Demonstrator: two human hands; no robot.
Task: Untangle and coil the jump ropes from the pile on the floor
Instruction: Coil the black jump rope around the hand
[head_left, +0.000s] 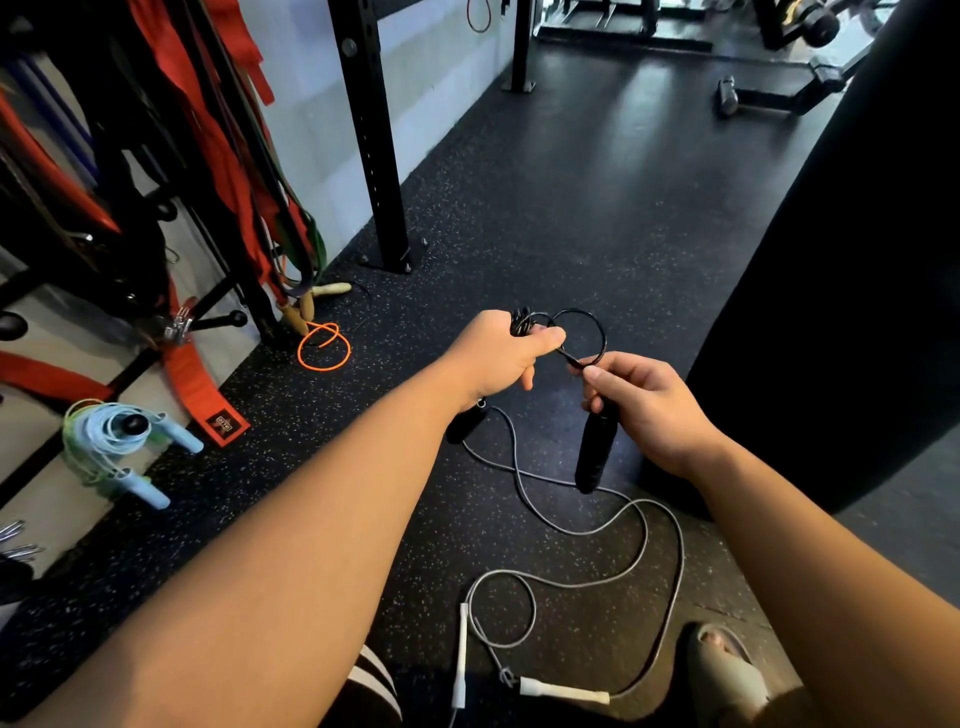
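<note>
My left hand (496, 353) is gripping the thin black jump rope (597, 325) in coils while my right hand (649, 400) is pinching its cord, so the coil cannot spring open.

Light is dim overall and comes mostly from the far end, where it lays pale, streaky glare on the dark floor (597, 171). The wall (322, 130) on the left is evenly lit, while the hanging bag (857, 260) on the right is a near-black mass without detail. The near forearms (311, 519) are warm and bright. The black jump rope (595, 452) almost merges with the floor. Wide-angle distortion tilts the rack post (371, 145), and the far equipment (810, 26) looks soft.
</note>
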